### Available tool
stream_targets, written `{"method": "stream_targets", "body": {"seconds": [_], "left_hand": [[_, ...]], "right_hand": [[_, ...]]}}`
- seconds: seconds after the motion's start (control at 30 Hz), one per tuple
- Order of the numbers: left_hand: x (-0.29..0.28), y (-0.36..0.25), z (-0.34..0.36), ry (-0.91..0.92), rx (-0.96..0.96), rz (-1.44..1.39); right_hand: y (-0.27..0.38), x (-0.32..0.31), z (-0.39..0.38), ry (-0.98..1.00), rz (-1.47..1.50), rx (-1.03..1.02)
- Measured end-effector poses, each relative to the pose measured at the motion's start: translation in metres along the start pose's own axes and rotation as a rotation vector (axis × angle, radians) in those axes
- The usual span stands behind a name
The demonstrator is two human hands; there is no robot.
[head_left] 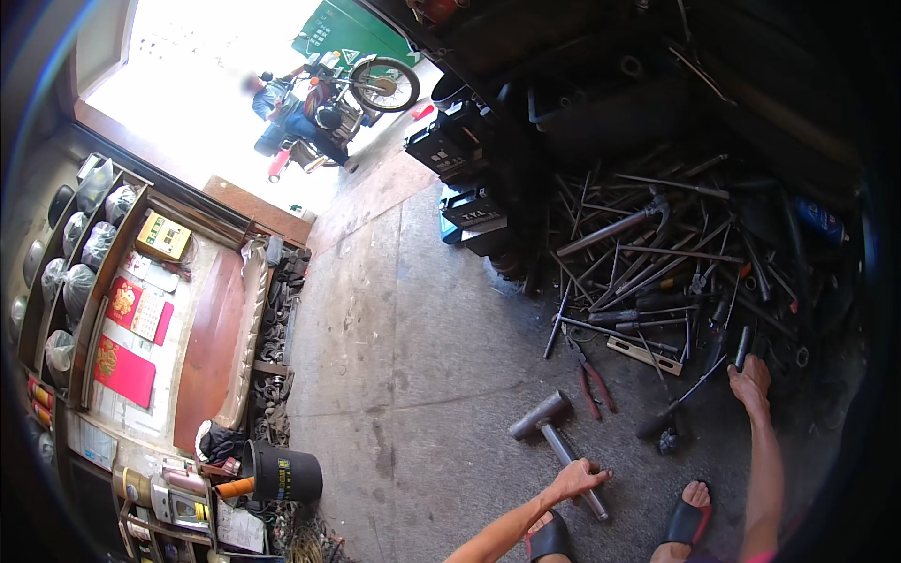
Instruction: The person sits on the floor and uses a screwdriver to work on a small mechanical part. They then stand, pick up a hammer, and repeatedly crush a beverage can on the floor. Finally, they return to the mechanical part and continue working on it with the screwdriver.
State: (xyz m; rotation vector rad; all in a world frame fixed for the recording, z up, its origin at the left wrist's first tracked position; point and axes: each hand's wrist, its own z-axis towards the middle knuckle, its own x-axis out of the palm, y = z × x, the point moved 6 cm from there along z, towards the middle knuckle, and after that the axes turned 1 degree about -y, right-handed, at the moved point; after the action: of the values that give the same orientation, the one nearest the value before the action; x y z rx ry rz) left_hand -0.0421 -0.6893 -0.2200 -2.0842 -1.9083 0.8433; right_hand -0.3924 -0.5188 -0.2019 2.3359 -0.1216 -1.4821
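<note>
Sledgehammer (561, 441): lies flat on the concrete floor (413, 357), dull metal head pointing up-left, metal handle running down-right toward the person's feet. Left hand (577, 479): grip clenched around the lower part of the handle, knuckles up, forearm entering from the lower edge.

Right hand (751, 380): stretched forward to the near edge of the tool pile (676, 253), fingers curled down among dark tool handles. Grip state: cannot tell whether it has closed on any one piece; the fingertips are hidden in the clutter.

Just beside the hammer head, to its right: red-handled pliers (591, 380), lying on the floor, jaws pointing away from the person. Beyond them, the pile: long steel rods, wrenches, bars, heaped against the dark wall.

Below both hands: two feet in black sandals (690, 521), one each side of the handle's end.

Further out, left: black bucket (282, 474) on its side by a cluttered counter (211, 338) with red packets and boxes. Far end, in the bright doorway: a motorcycle (333, 103) with a person on it.
</note>
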Motion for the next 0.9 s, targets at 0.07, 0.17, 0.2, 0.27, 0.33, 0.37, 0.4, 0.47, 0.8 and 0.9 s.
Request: {"method": "stream_targets", "body": {"seconds": [0.07,0.17,0.2,0.27,0.33,0.37,0.4,0.47,0.8,0.9], "left_hand": [[-0.001,0.003,0.002,-0.002,0.022,0.013],[-0.002,0.001,0.003,0.004,0.028,-0.006],[-0.001,0.001,0.001,0.007,0.022,-0.023],[-0.001,-0.001,0.0,0.002,-0.002,-0.031],[-0.003,-0.004,-0.004,-0.001,-0.018,-0.037],[-0.004,-0.006,-0.006,-0.001,-0.023,-0.04],[-0.004,-0.007,-0.007,-0.002,-0.026,-0.042],[-0.002,-0.007,-0.006,-0.004,-0.03,-0.048],[-0.001,-0.002,-0.006,0.015,-0.034,-0.052],[-0.005,0.003,-0.009,0.009,-0.039,-0.051]], "right_hand": [[-0.001,0.004,0.001,-0.013,-0.001,-0.007],[0.0,0.0,0.0,-0.027,0.002,-0.005],[0.0,0.0,-0.001,-0.026,0.0,-0.004],[0.0,0.0,-0.001,-0.036,0.006,-0.013],[0.001,0.0,-0.001,-0.037,0.006,-0.018],[0.001,0.0,-0.001,-0.032,0.003,-0.018],[0.001,0.0,-0.001,-0.029,0.001,-0.018],[0.0,0.0,0.0,-0.049,0.001,-0.03],[-0.002,0.005,-0.001,-0.063,0.001,-0.036],[0.005,0.005,-0.008,-0.096,0.007,-0.053]]}}
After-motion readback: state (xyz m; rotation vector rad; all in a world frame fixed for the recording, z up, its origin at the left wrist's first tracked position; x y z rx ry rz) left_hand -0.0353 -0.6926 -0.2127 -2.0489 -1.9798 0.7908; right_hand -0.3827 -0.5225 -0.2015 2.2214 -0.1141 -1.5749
